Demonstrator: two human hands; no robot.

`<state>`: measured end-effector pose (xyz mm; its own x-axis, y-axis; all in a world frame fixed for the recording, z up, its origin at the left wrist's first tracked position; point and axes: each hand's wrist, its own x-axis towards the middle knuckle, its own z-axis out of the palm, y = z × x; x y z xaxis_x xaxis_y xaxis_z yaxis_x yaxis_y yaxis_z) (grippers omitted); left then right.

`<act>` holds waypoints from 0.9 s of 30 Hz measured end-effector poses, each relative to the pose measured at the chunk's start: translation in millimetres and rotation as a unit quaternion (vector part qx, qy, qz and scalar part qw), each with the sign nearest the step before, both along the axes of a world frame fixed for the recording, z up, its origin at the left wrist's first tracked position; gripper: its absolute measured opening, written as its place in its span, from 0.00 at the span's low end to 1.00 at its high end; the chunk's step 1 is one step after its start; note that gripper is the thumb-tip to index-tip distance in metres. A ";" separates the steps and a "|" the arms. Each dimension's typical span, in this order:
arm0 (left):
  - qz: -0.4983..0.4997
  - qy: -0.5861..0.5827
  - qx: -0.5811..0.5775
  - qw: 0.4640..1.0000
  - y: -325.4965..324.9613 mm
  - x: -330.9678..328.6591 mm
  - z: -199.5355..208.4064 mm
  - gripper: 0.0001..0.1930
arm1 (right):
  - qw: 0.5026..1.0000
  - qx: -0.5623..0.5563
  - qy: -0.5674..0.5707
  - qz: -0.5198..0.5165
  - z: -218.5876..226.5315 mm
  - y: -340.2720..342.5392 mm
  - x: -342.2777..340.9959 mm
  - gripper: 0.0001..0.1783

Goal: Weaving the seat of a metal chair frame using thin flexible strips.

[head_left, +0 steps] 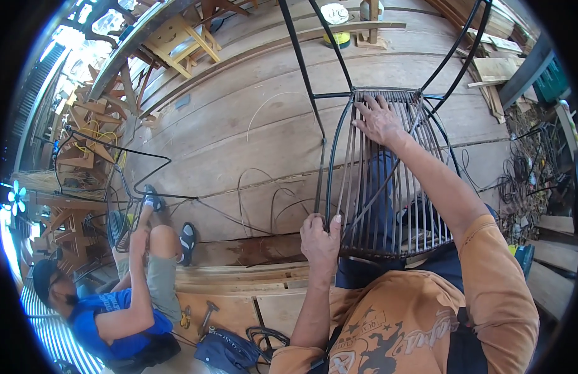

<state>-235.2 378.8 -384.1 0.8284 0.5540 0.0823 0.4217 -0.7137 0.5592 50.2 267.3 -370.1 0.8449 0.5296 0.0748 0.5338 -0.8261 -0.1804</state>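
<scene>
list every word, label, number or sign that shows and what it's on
Wording not copied; lettering stands on:
Orange shirt: several spots, partly creased
Co-worker's blue shirt: pale print, too small to read
Dark blue cloth: pale lettering, blurred
Round white lid: dark marks

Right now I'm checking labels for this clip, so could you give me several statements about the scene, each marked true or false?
1. The right hand is on the strips, near their far end. True.
2. The left hand rests in the person's lap. False: it is at the left side of the dark frame.
3. The co-worker wears a blue top. True.
4. The hammer lies on the person's right. False: it lies to the left.
</scene>
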 end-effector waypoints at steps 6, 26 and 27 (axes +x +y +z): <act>0.003 0.005 0.004 1.000 0.7 5.1 0.2 0.21 | 0.999 0.040 -0.014 -0.018 -7.1 4.7 -2.4 0.28; 0.009 -0.002 -0.045 0.999 0.8 3.3 2.0 0.21 | 0.998 0.009 -0.048 -0.034 -17.2 12.2 -9.4 0.24; 0.010 -0.004 -0.046 0.999 0.1 3.2 1.9 0.21 | 0.998 0.021 -0.042 -0.046 -17.7 12.5 -10.8 0.24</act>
<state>-232.0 378.9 -382.2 0.8169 0.5757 0.0363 0.4305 -0.6503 0.6260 39.5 279.8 -387.8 0.8791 0.4460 0.1679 0.4717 -0.8647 -0.1727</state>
